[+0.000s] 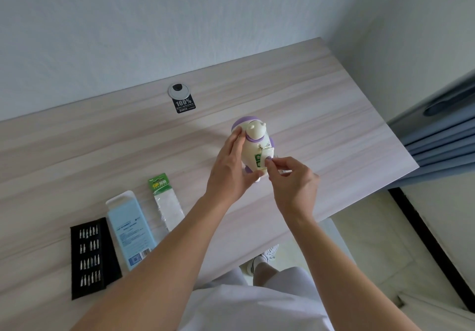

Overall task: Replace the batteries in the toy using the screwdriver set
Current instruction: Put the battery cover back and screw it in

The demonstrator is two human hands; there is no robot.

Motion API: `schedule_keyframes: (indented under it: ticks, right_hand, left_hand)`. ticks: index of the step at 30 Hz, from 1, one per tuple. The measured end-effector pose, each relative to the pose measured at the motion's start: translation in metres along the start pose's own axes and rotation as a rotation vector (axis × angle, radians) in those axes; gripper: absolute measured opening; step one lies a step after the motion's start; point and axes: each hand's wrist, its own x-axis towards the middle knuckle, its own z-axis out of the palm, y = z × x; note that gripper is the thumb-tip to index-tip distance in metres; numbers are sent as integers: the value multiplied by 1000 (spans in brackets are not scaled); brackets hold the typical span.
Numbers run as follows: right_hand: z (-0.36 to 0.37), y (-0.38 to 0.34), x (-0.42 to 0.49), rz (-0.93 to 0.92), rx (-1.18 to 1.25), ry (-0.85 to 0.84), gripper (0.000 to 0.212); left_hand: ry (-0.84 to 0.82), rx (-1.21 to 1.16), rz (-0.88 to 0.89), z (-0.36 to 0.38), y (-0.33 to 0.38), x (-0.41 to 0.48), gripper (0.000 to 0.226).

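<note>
A cream and purple toy (253, 141) is held above the table, its battery bay turned toward me. My left hand (230, 170) grips the toy's left side and base. A green battery (258, 159) sits in the open bay. My right hand (289, 183) has curled fingers at the bay's right edge, thumb and forefinger pinching at the battery slot; what they pinch is too small to tell. The black screwdriver bit tray (90, 256) lies at the near left with several bits in rows. The torn green battery pack (165, 203) lies beside it.
A light blue case lid (129, 230) lies between the bit tray and the battery pack. A cable grommet (178, 90) with a black sticker sits near the wall. The table's (321, 104) right edge borders blue curtains (442, 145).
</note>
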Motion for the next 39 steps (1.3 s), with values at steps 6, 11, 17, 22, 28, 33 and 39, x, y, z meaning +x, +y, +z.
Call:
schedule_keyframes:
  ticks: [6, 11, 17, 22, 28, 33, 39]
  right_hand:
    - [9, 3, -5, -156, -143, 61, 10]
    - [12, 6, -4, -240, -223, 90, 13]
    - [13, 9, -1, -260, -241, 89, 19]
    - [12, 8, -2, -307, -252, 95, 24]
    - [8, 1, 10, -267, -324, 19, 19]
    - [6, -1, 11, -240, -323, -5, 18]
    - [5, -1, 14, -227, -288, -36, 16]
  left_hand:
    - [39, -5, 22, 1, 0, -1, 99]
    - [49, 1, 12, 2, 0, 0, 96]
    - [45, 30, 1, 2, 4, 1, 97]
    - [29, 28, -12, 2, 7, 1, 96]
    - [32, 20, -15, 4, 4, 1, 95]
    - [29, 5, -8, 4, 6, 2, 96]
    - [51, -37, 28, 4, 5, 0, 96]
